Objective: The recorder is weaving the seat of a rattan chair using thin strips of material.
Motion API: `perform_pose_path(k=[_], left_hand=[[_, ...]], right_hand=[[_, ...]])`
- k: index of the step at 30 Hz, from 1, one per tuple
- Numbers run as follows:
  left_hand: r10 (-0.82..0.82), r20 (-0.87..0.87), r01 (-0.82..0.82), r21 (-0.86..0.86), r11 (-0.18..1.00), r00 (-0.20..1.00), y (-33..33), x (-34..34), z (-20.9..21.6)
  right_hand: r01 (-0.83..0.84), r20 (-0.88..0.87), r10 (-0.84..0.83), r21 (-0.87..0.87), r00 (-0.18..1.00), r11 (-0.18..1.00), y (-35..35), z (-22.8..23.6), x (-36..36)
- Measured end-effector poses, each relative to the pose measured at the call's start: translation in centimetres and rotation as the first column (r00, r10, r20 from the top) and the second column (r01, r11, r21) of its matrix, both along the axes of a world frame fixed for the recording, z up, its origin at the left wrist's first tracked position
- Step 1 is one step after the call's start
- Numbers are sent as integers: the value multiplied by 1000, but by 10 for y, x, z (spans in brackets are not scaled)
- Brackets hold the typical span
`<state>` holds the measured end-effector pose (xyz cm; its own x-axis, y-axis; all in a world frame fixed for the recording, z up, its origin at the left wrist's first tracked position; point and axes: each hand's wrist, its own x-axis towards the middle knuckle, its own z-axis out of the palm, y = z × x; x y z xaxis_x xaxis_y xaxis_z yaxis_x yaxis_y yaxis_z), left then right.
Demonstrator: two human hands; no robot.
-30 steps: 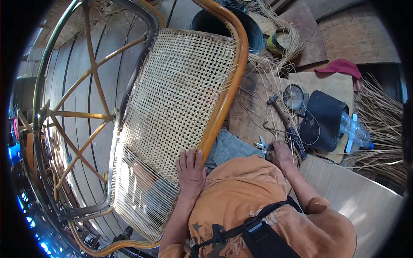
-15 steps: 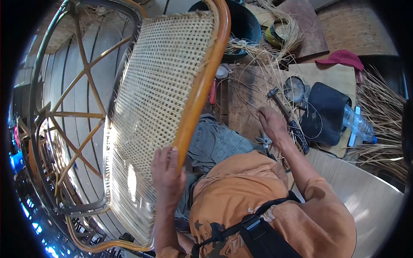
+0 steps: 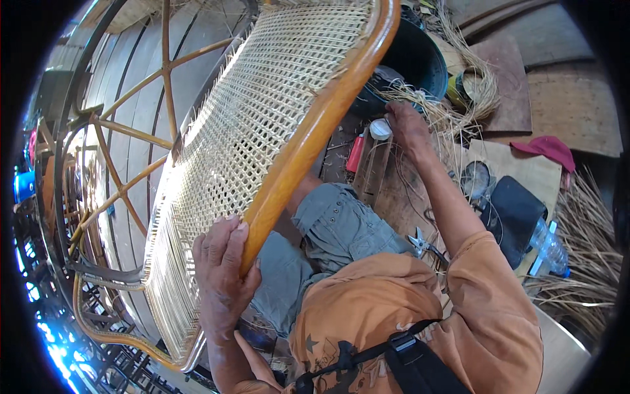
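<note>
My left hand (image 3: 223, 262) is closed round the lower part of a glossy orange-brown wooden rim (image 3: 298, 151). This rim edges a chair's woven cane panel (image 3: 252, 98), which has an open mesh above and close parallel strands below. The tilted chair fills the left and middle, its crossed struts (image 3: 167, 65) showing behind. My right hand (image 3: 410, 128) is stretched out beside a dark bucket (image 3: 430, 56), fingers bunched by loose cane strands (image 3: 420, 98). What its fingertips hold, if anything, is too small to make out.
A white-topped round container (image 3: 380, 129) and a red tool handle (image 3: 355, 154) lie below the right hand. Pliers (image 3: 420, 243) rest by my leg. At right are a black pouch (image 3: 515, 220), a plastic bottle (image 3: 551, 248), a maroon cap (image 3: 545, 151) and a cane bundle (image 3: 581, 230).
My right hand has moved up and away, from beside the hammer to near the bucket. My left hand keeps hold of the rim; the view has shifted, uncovering the container and red handle more.
</note>
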<state>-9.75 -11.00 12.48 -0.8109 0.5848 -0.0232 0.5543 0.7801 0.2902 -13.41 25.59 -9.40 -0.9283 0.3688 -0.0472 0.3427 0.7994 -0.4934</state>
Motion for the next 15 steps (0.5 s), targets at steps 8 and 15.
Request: perform_pose_path(k=[8,15], left_hand=[[33,61,-30,-39,999,998,0,-18,14],[35,63,-34,-18,999,997,-25,-48,43]], right_hand=[[-100,-146,88,-83,985,991,-8,11,-10],[464,571,88,-739,816,489,-111,-109,-18]])
